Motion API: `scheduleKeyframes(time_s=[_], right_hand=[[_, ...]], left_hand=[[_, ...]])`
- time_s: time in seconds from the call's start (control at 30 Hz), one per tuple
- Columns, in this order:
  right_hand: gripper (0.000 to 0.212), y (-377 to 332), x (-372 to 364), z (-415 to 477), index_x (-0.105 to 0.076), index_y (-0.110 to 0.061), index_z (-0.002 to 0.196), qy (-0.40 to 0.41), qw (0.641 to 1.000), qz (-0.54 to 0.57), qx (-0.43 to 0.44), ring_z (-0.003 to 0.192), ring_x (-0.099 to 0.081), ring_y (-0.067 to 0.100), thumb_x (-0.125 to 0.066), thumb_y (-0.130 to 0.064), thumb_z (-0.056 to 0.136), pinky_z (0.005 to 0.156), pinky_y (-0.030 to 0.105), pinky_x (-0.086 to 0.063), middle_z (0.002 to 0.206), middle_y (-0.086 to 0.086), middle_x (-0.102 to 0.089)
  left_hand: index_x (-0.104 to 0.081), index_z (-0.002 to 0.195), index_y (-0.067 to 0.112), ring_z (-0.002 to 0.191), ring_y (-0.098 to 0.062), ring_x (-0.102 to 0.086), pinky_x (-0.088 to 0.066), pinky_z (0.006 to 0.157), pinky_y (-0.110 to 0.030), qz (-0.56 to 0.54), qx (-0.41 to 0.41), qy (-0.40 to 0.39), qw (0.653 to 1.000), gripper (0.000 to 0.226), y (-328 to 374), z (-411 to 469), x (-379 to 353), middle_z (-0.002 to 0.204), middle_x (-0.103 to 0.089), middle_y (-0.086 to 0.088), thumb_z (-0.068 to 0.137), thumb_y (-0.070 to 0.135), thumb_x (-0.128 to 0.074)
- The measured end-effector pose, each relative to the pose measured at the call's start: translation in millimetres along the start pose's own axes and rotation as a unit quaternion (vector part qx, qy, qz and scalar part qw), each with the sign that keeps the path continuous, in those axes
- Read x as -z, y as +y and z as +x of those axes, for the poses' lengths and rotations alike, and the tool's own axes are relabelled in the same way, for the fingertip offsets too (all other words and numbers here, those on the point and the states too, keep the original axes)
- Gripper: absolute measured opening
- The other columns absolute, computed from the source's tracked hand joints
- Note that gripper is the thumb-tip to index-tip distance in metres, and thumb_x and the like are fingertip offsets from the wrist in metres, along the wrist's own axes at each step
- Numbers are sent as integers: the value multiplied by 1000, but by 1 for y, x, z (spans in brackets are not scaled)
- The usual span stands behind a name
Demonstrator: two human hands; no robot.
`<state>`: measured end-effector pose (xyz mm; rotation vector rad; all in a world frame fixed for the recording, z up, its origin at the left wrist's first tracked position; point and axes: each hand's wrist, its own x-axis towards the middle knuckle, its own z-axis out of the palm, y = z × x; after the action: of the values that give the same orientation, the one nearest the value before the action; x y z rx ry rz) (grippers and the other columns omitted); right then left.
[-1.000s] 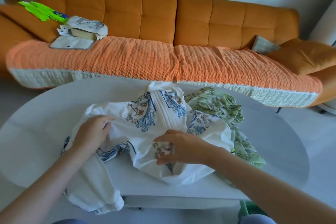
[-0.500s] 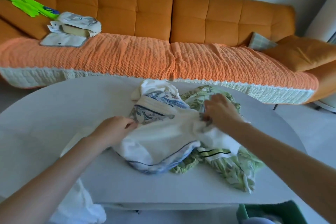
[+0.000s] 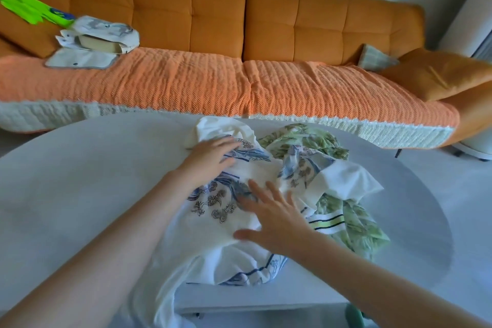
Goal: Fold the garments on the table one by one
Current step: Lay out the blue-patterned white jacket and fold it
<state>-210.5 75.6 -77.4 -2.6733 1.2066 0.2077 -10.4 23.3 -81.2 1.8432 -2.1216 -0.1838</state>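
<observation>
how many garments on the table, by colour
white garment, blue print: 1
green garment, leaf print: 1
total: 2 that can be told apart; the striped hem between them could belong to either

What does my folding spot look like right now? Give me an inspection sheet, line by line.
Surface: pale table, garments heaped mid-table.
Job's things: white printed garment crumpled, part hanging over the near edge; green leafy garment crumpled, partly under it on the right.
Clutter: pale pouch and bright green item on the sofa.
Grippers: left hand and right hand flat on the white printed garment, fingers straight.
Cables: nothing seen.
Surroundings: orange sofa with woven cover; cushion at its right end.
</observation>
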Motion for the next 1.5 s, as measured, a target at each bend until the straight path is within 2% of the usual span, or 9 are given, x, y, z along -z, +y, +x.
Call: scheduleKeyframes(time_s=[0.1, 0.37, 0.53, 0.67, 0.83, 0.97, 1.13, 1.3, 1.5], right_hand=[[53, 18, -7, 6, -32, -37, 143, 11, 999, 44, 0, 146, 3, 21, -50, -25, 95, 115, 55, -8, 158, -12, 2], [51, 65, 20, 60, -60, -32, 119, 14, 996, 67, -54, 140, -27, 19, -36, 5, 93, 111, 45, -27, 151, -8, -31], [45, 42, 23, 115, -35, -10, 138, 16, 991, 111, -79, 62, -47, 12, -32, 0, 94, 52, 21, -38, 78, 0, -47], [42, 22, 23, 145, -39, -9, 138, -22, 995, 100, -13, 125, -44, 33, -39, -8, 96, 105, 43, -37, 139, 17, -39], [55, 8, 35, 123, -44, -18, 138, 61, 984, 142, 83, 145, -10, 18, -38, 7, 89, 118, 40, -15, 156, -4, -20], [25, 19, 34, 56, -61, -20, 108, 242, 960, 143, -16, 104, -57, 14, -55, -37, 91, 86, 33, -50, 117, -4, -58], [72, 34, 14, 1, -40, -19, 57, 16, 985, 77, -155, 42, -37, 11, -32, -90, 53, 47, 22, -37, 49, -6, -39], [26, 24, 1, 12, -68, -18, 84, 77, 944, 292, -131, 67, -65, 18, -67, -44, 80, 70, 34, -57, 78, 0, -70], [19, 57, 47, 69, -62, -7, 107, 289, 845, 395, -217, 66, -65, 31, -54, -5, 91, 64, 50, -57, 83, 8, -67]], left_hand=[[-24, 148, 30, 142, -20, -19, -1, 116, -44, 55, 58, -130, 988, 54, 3, 10, -12, 153, -27, 0, 97, 48, -32], [-59, 120, 30, 97, -18, -59, -49, 68, -33, 212, 80, -105, 968, 48, -27, -36, 3, 110, -59, 3, 99, 49, -21], [-64, 84, 8, 61, -21, -55, -40, 55, -31, 85, 160, -174, 968, 57, -30, -67, 21, 65, -55, -5, 98, 50, -28], [-68, 88, 2, 69, -26, -66, -54, 68, -37, -182, 229, -155, 944, 39, -37, -82, 32, 80, -69, -14, 94, 36, -51], [-55, 126, 24, 116, -17, -53, -42, 96, -36, -38, 178, 82, 980, 37, -67, -78, 28, 130, -56, 3, 90, 31, -59], [-13, 150, 20, 143, -23, -17, -11, 116, -48, 52, 247, 21, 967, 79, -91, -67, 19, 156, -17, -2, 88, 51, -53], [-22, 147, 22, 135, -25, -34, -21, 112, -45, -18, 302, 23, 953, 75, -107, -68, 20, 149, -35, 1, 85, 44, -60], [-63, 109, 14, 85, -26, -56, -42, 68, -33, -10, 291, 61, 955, 31, -101, -83, 28, 106, -65, -10, 85, 34, -63], [-52, 70, 3, 88, -41, -56, -32, 68, -37, -111, 412, 219, 878, 36, -131, -119, 56, 85, -59, -27, 94, 30, -49]])
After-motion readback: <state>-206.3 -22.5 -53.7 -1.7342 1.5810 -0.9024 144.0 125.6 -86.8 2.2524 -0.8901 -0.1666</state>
